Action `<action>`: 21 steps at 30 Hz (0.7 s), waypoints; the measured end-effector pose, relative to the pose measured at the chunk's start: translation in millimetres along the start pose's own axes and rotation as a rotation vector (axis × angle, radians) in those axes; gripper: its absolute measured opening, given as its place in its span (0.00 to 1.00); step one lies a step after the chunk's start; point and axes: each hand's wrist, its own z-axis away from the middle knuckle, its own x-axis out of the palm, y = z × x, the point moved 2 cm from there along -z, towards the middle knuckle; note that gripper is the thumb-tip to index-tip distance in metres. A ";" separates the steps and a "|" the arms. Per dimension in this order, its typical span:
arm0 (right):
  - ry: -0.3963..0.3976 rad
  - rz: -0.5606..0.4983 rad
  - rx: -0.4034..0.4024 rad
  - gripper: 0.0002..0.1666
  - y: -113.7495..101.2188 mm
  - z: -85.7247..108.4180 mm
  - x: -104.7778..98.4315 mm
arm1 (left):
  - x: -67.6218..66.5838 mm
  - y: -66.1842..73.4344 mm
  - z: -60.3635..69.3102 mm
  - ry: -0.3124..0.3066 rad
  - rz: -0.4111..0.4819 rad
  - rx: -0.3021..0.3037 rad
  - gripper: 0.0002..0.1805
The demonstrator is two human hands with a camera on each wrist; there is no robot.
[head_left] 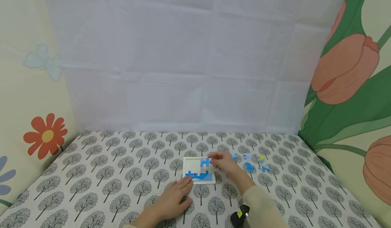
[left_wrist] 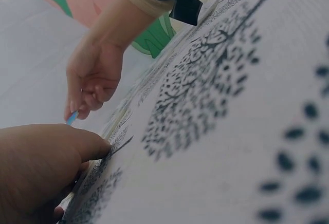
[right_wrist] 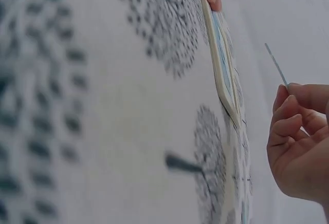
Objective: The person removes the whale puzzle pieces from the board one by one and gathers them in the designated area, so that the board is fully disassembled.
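A shallow white puzzle tray (head_left: 184,165) lies on the table, with joined blue puzzle pieces (head_left: 200,176) along its lower part. Between thumb and fingers, my right hand (head_left: 224,161) pinches a blue and white puzzle piece (head_left: 204,162) over the tray's upper right. The right wrist view shows that piece (right_wrist: 276,64) edge-on and raised above the tray (right_wrist: 220,77). My left hand (head_left: 175,197) rests with extended fingers at the tray's lower left corner. Close up in the left wrist view, the left hand (left_wrist: 43,165) hides the tray's near side.
Several loose puzzle pieces lie right of the tray, among them a blue one (head_left: 249,167) and a yellow one (head_left: 261,157). A tree-print cloth (head_left: 122,173) covers the table. A white sheet (head_left: 171,58) hangs behind. A black wrist device (head_left: 239,216) sits at the right sleeve.
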 end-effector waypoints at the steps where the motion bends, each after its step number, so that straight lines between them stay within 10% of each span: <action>1: 0.008 0.015 0.003 0.12 0.3 0.5 -3.6 | 0.1 -0.1 0.0 -0.003 0.000 -0.002 0.29; 21: 0.117 0.046 0.035 0.09 19.3 11.9 -61.4 | 0.2 1.0 0.7 -0.006 0.000 -0.002 0.30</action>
